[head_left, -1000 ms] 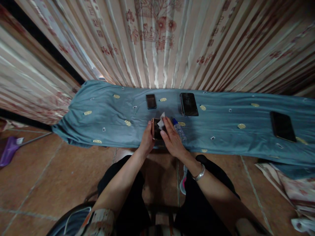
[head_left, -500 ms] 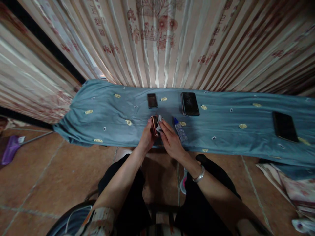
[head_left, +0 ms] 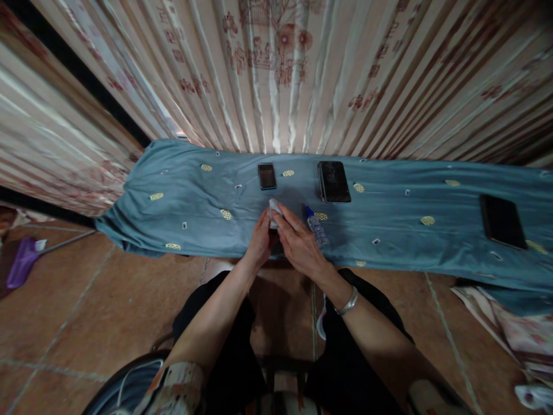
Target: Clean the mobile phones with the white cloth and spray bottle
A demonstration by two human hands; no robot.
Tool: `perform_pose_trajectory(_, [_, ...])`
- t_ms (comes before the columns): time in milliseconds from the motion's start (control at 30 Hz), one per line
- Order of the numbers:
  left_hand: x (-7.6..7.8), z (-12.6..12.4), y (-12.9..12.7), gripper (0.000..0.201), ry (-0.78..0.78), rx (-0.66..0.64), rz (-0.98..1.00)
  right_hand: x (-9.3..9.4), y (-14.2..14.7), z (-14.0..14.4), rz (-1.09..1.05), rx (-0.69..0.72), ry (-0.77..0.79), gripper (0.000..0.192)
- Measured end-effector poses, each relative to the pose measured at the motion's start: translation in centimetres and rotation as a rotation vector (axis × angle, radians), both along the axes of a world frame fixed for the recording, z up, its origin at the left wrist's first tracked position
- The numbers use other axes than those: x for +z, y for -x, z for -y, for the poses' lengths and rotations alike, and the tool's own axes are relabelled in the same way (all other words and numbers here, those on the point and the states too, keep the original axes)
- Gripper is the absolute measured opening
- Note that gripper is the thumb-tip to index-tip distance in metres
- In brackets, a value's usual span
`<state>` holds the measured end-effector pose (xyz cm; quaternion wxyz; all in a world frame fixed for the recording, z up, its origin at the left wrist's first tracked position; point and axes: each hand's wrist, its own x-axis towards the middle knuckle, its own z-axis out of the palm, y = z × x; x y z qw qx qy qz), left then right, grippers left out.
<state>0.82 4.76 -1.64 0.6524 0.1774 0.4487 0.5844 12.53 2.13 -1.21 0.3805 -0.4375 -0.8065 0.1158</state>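
Observation:
My left hand [head_left: 258, 239] is closed near the bench's front edge, around a shiny copper-coloured object that looks like a small case or phone; the cloth and my fingers now hide nearly all of it. A crumpled light grey cloth [head_left: 273, 213] lies over that object, pressed by the fingers of my right hand [head_left: 299, 239]. Just right of my right hand lies a clear bottle with a blue cap [head_left: 317, 226]. Beyond my hands are a small dark square compact-like case [head_left: 266, 176] and a larger black phone-like device [head_left: 334, 181].
A blue-green patterned sheet [head_left: 203, 202] covers the long bench. Another black flat device [head_left: 503, 221] lies on it at the right. Pleated curtains [head_left: 276, 115] hang behind. On the tiled floor at left rests a purple broom head [head_left: 23, 262].
The cloth has moved left and up over the copper-coloured object, covering what showed before. My hands have drawn closer together, and the object has tilted out of sight.

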Motion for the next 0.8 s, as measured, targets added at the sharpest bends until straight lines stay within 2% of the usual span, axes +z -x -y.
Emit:
perform_pose_trajectory(167, [1.1,-0.5,0.2,0.025,0.106,0.055,0.148,-0.4,0.2,0.5,0.02,0.069,-0.018,0.054])
perform_pose_trajectory(367, [2.5,-0.4,0.4,0.039,0.246,0.021,0.235,-0.7,0.0,1.0,0.05,0.128,-0.08,0.057])
perform_pose_trajectory(533, [2.9,-0.3,0.2,0.048,0.295,-0.057,0.268,-0.6,-0.8,1.0,0.085,0.114,-0.068,0.062])
perform_pose_trajectory(800, [4.1,0.0,0.5,0.054,0.3,-0.087,0.331,-0.9,-2.0,0.5,0.096,0.072,-0.058,0.06])
